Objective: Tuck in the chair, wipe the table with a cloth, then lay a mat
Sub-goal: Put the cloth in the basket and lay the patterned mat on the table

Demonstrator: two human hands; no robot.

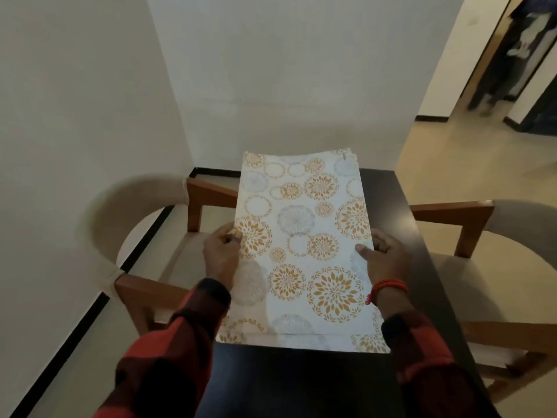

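Mat point(304, 245), white with orange and grey floral rings, folded, lies lengthwise along the dark tabletop point(301, 384); its far end overhangs the tabletop's far edge. Left hand point(221, 254) pinches the mat's left edge, thumb on top. Right hand point(384, 257) holds the right edge, thumb over the top, fingers curled beneath; red thread bracelet point(387, 287) on that wrist. Both grips closed on the mat.

Left chair point(144, 224) and right chair point(482, 224) stand pushed in on either side of the tabletop. No cloth in view.

Judgement: chair tucked, wiping likely finished, mat-laying under way. Left to do: unfold, square it up, release.
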